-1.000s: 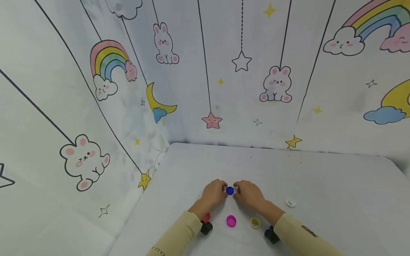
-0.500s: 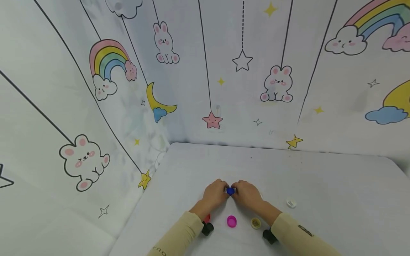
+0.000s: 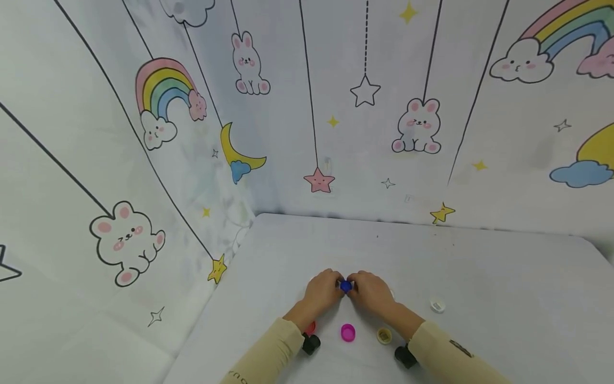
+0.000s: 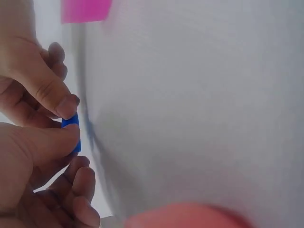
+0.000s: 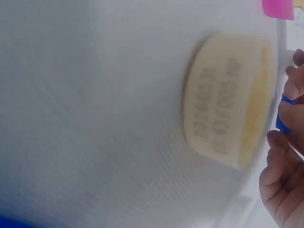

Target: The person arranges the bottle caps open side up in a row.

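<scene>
A small blue bottle cap [image 3: 346, 287] sits between both hands near the middle of the white table. My left hand [image 3: 323, 291] pinches it from the left, its thumb lying across the cap [image 4: 71, 133] in the left wrist view. From the right side, my right hand [image 3: 370, 291] grips the same cap with thumb and fingers. In the right wrist view only a blue edge of the cap [image 5: 284, 114] shows between the fingertips. Most of the cap is hidden by the fingers.
Nearer the body lie a pink cap [image 3: 348, 333], a yellowish cap [image 3: 384, 335] with printed digits, and a red cap [image 3: 310, 327] beside the left wrist. A white cap [image 3: 437, 305] is to the right. Black wrist cameras are strapped under both sleeves.
A second ago the fingers stood slightly apart around the blue cap; both hands have since closed in and taken hold of it. The last half second shows almost no motion.
</scene>
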A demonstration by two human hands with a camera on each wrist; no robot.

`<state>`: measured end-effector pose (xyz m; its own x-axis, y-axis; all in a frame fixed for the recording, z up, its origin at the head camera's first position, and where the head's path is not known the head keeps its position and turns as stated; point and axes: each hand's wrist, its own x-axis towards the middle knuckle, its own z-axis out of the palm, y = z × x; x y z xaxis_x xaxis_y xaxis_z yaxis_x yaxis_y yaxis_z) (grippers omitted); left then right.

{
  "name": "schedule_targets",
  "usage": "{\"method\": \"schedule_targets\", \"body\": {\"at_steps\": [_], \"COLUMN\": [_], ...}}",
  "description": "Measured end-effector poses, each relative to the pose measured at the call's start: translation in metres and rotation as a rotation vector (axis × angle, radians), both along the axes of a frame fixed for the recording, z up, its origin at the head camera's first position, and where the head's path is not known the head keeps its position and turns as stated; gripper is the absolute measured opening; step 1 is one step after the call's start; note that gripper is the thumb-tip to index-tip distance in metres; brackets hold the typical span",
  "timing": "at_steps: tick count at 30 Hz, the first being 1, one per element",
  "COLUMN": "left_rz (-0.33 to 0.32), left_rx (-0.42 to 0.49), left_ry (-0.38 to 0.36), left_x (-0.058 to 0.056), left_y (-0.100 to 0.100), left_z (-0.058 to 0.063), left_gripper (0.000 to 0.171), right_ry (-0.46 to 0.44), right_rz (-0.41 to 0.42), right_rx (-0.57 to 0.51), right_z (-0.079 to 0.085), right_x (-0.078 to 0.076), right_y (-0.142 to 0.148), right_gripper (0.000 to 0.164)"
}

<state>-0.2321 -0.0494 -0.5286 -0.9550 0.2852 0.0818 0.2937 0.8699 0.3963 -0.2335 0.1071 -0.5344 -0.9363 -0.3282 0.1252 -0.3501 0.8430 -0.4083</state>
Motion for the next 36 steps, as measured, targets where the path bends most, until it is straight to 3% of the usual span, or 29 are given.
{"method": "schedule_targets", "body": {"at_steps": [7,10,25,30,36], "left_rz": [-0.01,-0.014,-0.019,-0.033,-0.003], "left_rx": [0.101,0.115,0.172,0.196,0.234], "left_ry": [0.032,0.036,0.05,0.068,0.088], "left_x": [-0.001,-0.002,0.003,0.003,0.001], "left_y": [-0.001,0.0,0.001,0.001,0.0], "left_z": [0.009,0.013,0.022,0.023,0.021], "left_gripper": [0.022,0.023,0.026,0.025,0.02], "right_ry": [-0.021,-0.016,0.014,0.062,0.105], "right_rz": [-0.009,-0.002,0.013,0.01,0.018], "right_rx": [-0.145,-0.155,-0.193,-0.209,-0.241], "right_z": [0.022,0.025,0.023,0.02,0.018], "right_x": [0.001,-0.001,0.0,0.001,-0.001], "right_y": [0.006,0.009,0.013,0.014,0.013], "right_gripper": [0.024,0.025,0.03,0.027,0.02]}}
